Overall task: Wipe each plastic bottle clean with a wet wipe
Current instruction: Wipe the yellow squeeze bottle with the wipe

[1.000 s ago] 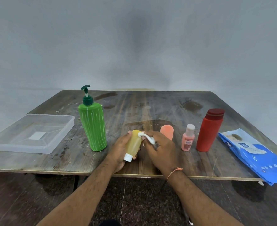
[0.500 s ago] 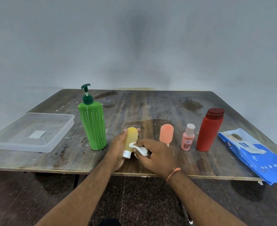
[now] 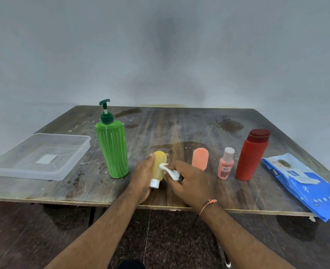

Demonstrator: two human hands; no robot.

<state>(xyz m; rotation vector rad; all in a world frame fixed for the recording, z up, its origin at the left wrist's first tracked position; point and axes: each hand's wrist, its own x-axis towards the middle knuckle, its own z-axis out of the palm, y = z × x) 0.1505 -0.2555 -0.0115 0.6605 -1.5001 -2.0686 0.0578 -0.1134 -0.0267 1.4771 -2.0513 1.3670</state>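
Near edge of wooden table (image 3: pixel 179 129), centre: left hand (image 3: pixel 141 178) wrapped around yellow bottle (image 3: pixel 158 166), white cap pointing down and toward the viewer, bottle held just above the tabletop. Right hand (image 3: pixel 187 183) curled on crumpled white wet wipe (image 3: pixel 170 170), wipe pressed against bottle's right side. Left of hands: green pump bottle (image 3: pixel 112 150), upright. Right of hands, in a row: orange bottle (image 3: pixel 200 158), small pink bottle (image 3: pixel 226 165), red bottle (image 3: pixel 252 155). Far right: blue wipes pack (image 3: pixel 304 185), overhanging near edge. Far left: clear plastic tray (image 3: pixel 42 155).
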